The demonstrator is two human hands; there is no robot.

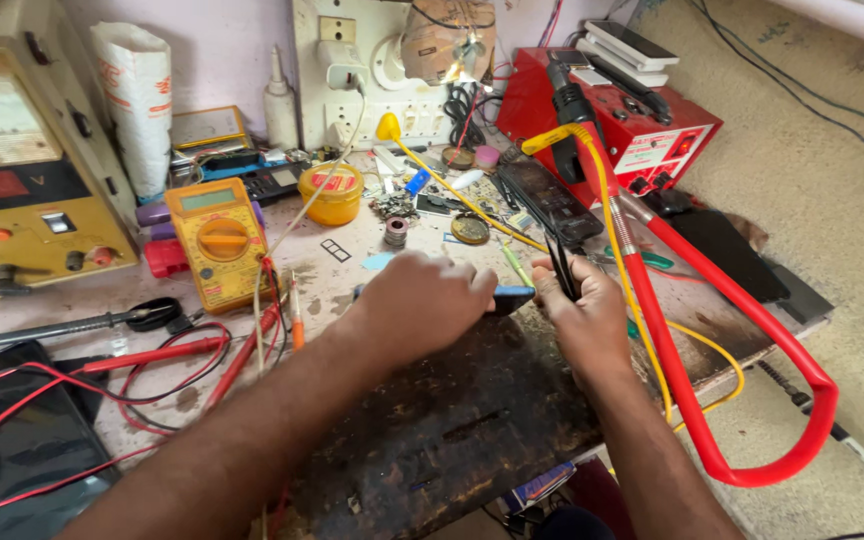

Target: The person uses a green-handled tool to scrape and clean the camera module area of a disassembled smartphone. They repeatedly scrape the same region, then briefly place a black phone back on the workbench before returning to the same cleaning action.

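Blue phone (510, 297) lies sideways, left-right.

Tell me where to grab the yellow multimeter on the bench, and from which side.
Take the yellow multimeter across its long side edges, near the lower half below the dial, coming from above. It lies flat, face up, so the sides are free; red leads trail from its bottom end, and a yellow tin sits to its right.

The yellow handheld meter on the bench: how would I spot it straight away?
Start at the big beige instrument box on the far left. Just right of it, flat on the worktop, lies the yellow meter, with a grey screen above a round orange dial, unlike the round yellow tub behind it.
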